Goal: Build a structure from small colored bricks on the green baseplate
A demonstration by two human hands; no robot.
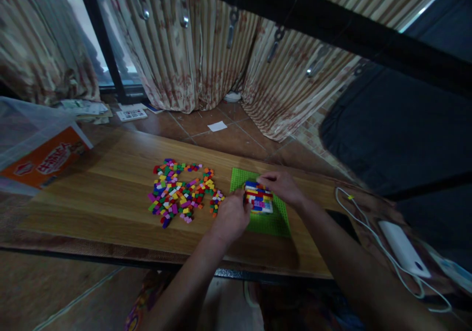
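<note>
A green studded baseplate [268, 226] lies on the wooden table, bearing a low build of toy building bricks [259, 195] in red, yellow, blue and white rows. My left hand [233, 214] is closed against the build's left side, its fingertips partly hidden. At the far right corner of the build, my right hand [283, 186] has its thumb and fingers pinched together. Whatever sits between those fingertips is too small to make out. Left of the baseplate spreads a pile of loose bricks [180, 192] in many colours, with a few close to my left hand.
The wooden table [110, 188] carries a clear plastic bag with an orange label [47, 159] at its left end. A dark flat object [342, 224], a white power bank [403, 249] and a white cable [363, 223] lie to the right. Curtains [217, 50] hang beyond.
</note>
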